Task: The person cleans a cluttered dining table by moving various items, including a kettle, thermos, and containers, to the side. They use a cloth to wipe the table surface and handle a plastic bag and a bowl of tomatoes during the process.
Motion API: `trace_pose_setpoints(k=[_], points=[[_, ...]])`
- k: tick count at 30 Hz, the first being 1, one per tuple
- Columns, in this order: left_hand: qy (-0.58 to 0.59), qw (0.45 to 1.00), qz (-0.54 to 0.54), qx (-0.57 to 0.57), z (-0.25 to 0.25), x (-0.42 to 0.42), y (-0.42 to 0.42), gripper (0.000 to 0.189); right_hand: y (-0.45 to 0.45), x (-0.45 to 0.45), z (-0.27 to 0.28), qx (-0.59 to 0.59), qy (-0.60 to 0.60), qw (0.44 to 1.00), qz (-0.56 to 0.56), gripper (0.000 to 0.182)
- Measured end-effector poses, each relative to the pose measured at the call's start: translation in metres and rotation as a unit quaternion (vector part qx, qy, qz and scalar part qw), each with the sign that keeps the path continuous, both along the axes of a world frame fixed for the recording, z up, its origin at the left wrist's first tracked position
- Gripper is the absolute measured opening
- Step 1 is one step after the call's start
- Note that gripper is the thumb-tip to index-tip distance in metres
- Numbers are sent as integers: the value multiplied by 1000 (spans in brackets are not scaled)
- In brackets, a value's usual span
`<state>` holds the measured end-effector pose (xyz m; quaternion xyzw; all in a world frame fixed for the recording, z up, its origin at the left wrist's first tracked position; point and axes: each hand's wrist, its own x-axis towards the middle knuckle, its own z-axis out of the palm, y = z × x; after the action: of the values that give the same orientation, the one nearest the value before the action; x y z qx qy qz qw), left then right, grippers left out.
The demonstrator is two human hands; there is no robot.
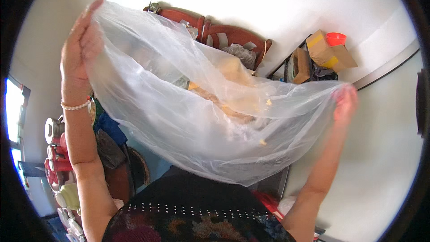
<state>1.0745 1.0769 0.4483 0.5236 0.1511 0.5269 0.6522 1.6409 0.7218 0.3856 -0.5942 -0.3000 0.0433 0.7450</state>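
A large sheet or bag of clear, thin plastic film hangs in folds between my raised hands, sagging in the middle. My left hand, with a beaded bracelet on the wrist, holds its upper left edge between thumb and fingers. At the right, my right hand is closed on the other end of the film and is somewhat blurred. Small yellow pieces show on or through the plastic. Tan and orange things behind the film are too veiled to name.
Behind the film stands a reddish wooden headboard-like frame with a grey plastic bag. Cardboard boxes and a red plastic bowl are on a rack at the right. Lidded containers and dark cloth lie at the left.
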Motion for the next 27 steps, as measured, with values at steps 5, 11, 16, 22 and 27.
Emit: trace_pose_setpoints(k=[5,11,16,22,27], points=[[18,999,9,28,22,-9,-2,43,45,-38,93,-96,-38,991,79,21],[-30,944,-291,150,54,28,-1,48,77,-58,152,50,3,988,149,27],[2,940,-295,170,86,107,-31,38,128,-127,122,-85,-176,969,149,30],[216,843,-30,491,143,183,-111,42,181,-196,108,-355,-247,823,368,28],[112,860,-129,481,100,183,-65,69,184,-98,151,-106,-265,949,133,27]])
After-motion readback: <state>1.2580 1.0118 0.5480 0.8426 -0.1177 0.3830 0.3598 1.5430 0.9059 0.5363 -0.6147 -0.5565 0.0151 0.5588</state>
